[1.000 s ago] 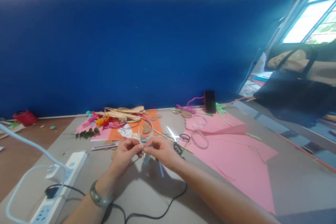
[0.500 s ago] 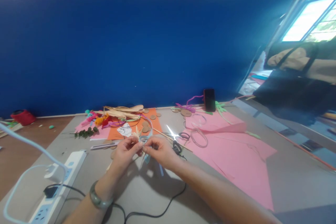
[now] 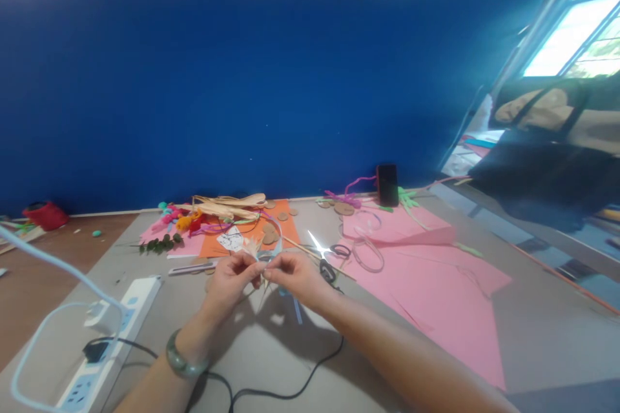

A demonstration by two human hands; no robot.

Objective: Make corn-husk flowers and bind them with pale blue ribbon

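At the middle of the table my left hand [image 3: 231, 282] and my right hand [image 3: 296, 276] meet, fingertips almost touching. Both are closed in a pinch. Between them is a small bunch of pale, straw-coloured strips [image 3: 252, 247], its tips fanning out above and below the fingers. A thin pale-blue ribbon [image 3: 278, 247] passes by the right fingertips and loops up behind them. The exact spot that the fingers grip is hidden. Open scissors [image 3: 320, 247] with black handles lie just beyond the right hand. A utility knife [image 3: 192, 268] lies left of the left hand.
Pink paper [image 3: 436, 297] covers the right side. Orange paper [image 3: 289, 230] lies behind the hands, with cork discs and dried husks [image 3: 227, 206]. A power strip [image 3: 123, 329] stands at left; its black cable [image 3: 281, 397] crosses in front. A phone [image 3: 387, 185] leans against the blue partition [image 3: 261, 90].
The fingers have shifted only slightly around the bunch. The strips' tips now spread wider above the left hand, and the pale-blue piece below the fingers shows less.
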